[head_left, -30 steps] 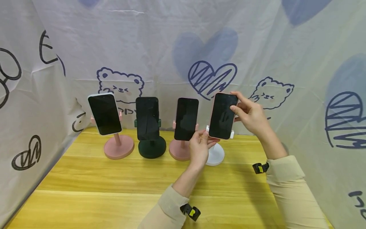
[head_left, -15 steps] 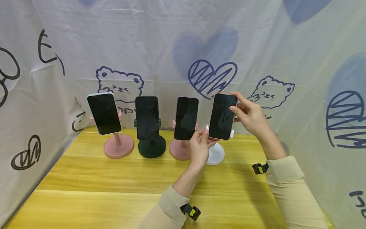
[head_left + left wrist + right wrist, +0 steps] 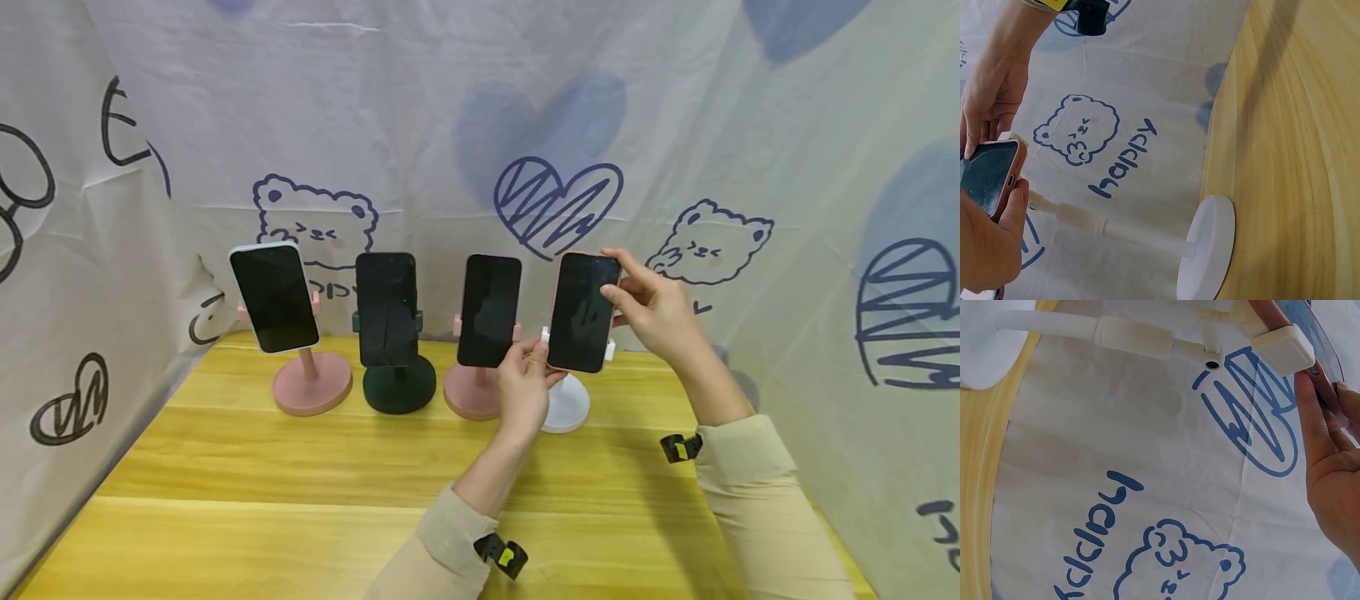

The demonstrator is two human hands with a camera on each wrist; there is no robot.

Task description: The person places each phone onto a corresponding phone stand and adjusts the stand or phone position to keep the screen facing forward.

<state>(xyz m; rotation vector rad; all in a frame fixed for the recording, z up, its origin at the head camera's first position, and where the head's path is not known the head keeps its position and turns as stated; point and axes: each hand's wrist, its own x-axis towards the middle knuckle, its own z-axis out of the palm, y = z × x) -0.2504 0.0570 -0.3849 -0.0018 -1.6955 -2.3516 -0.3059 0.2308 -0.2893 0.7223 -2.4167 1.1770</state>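
A phone in a pink-orange case (image 3: pixel 583 312), its screen dark, sits between the side grips of the white phone stand (image 3: pixel 567 406). My right hand (image 3: pixel 660 312) pinches its upper right edge, thumb on the screen side and fingers around the back. Low on the other side, my left hand (image 3: pixel 522 387) holds the stand's left grip, with fingertips at the phone's lower edge. The left wrist view shows a left finger against the phone's bottom edge (image 3: pixel 1013 178), near its charging port. In the right wrist view, a white side grip (image 3: pixel 1285 350) lies against the phone's side.
Left of the white stand, a row of phones stands in holders: one on a pink stand (image 3: pixel 472 392), one on a dark green stand (image 3: pixel 400 387), and a white-edged phone (image 3: pixel 275 298) on another pink stand (image 3: pixel 311 385). The wooden table (image 3: pixel 300 483) meets a patterned cloth (image 3: pixel 420 125) behind.
The phone in my right hand has shifted slightly down within the white stand, and my right hand has lowered with it. My left hand stays in about the same place.
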